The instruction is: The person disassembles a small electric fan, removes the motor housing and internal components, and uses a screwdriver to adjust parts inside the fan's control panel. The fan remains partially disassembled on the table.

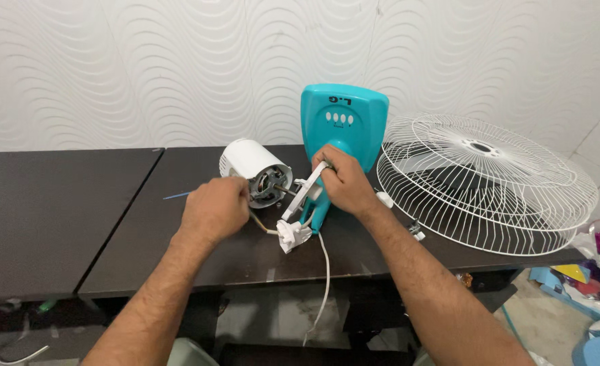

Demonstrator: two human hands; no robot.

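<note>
Dark-brown table [144, 230], bare wood-look top, carrying a table fan taken apart.

Item 1: white cord [323, 285], hanging off the near edge below the fingers of both hands; a white connector block [292, 236] lies just under them.

Item 2: left hand [215, 207], fingers curled shut around a slim tool; only its blue tip [176, 196] shows to the left of the knuckles. Fingertips sit against the open face of the white motor [259, 173].

Item 3: right hand [344, 183], fingers closed on a white bracket [306, 193] and the teal neck of the fan base [344, 118], which rises just beyond the knuckles.

Item 4: white wire grille [486, 183], lying well to the right of the right hand's fingers.

Risk, as judged: the tool could slip off the motor face toward the right hand's fingers, since both hands work close together; the dangling cord could snag and drag loose parts off the edge.
</note>
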